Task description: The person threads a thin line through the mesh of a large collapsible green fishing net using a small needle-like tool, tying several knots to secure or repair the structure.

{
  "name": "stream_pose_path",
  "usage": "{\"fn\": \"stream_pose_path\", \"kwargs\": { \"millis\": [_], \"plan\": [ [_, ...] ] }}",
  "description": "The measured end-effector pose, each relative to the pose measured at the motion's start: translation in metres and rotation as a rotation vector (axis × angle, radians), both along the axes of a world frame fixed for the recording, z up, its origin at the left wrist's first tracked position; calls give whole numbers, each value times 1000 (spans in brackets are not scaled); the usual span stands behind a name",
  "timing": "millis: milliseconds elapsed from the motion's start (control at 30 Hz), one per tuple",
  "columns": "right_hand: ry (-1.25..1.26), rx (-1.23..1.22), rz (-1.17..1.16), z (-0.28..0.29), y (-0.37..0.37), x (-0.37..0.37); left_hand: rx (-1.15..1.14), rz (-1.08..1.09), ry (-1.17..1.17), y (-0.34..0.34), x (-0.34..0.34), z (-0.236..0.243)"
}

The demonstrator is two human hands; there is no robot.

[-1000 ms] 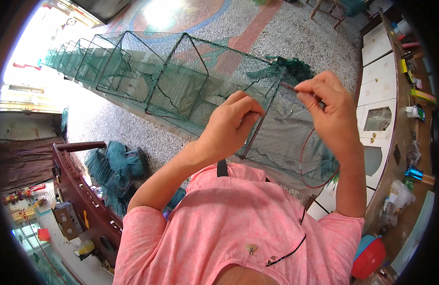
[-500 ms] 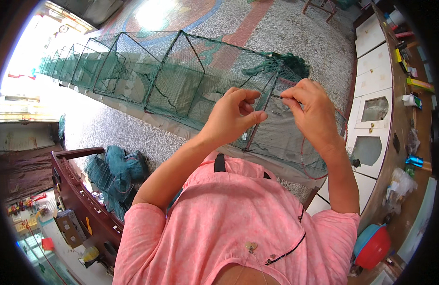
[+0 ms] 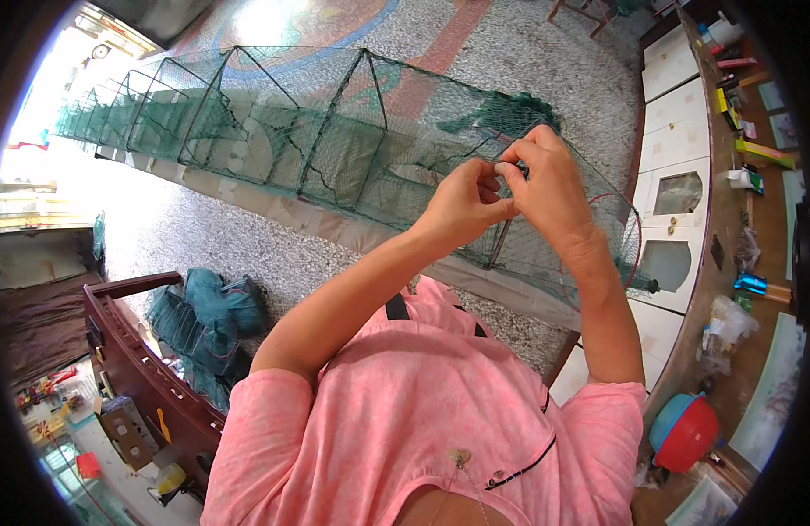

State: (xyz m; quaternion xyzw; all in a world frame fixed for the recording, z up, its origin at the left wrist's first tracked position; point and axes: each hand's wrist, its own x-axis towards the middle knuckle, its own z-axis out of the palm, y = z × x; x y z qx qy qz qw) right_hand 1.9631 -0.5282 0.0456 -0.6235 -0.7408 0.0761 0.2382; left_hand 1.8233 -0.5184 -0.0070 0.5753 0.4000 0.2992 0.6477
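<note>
A long green mesh net trap [image 3: 343, 167] with dark square frames stretches from the far left toward me. Over a frame near its right end, my left hand [image 3: 464, 200] and my right hand [image 3: 549, 188] meet, fingertips touching or almost so. My left hand has its fingers curled and its thumb pointing at the right hand. Thumb and forefinger of my right hand are pinched together. Whatever lies between the fingertips is too small and covered to name. Below the hands, a dark frame bar [image 3: 499, 241] runs down through the mesh.
A heap of blue-green netting [image 3: 208, 320] lies at the left beside a dark red wooden piece of furniture [image 3: 151, 351]. White cabinets [image 3: 681, 193] line the right side. A red basin [image 3: 689, 434] stands at the lower right. Bunched dark green net [image 3: 510, 114] lies beyond my hands.
My hands have come together; before, a gap parted them at the frame, with the left thumb and fingers apart. The net's right end has shifted and its red-edged hoop sits higher.
</note>
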Motion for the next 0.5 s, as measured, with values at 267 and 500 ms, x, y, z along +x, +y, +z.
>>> {"fn": "stream_pose_path", "kwargs": {
  "millis": [267,500],
  "plan": [
    [-31,240,86,10,17,-31,213,72,-147,-1,9,3],
    [699,94,96,61,0,-34,160,50,52,-4,3,11]
  ]
}}
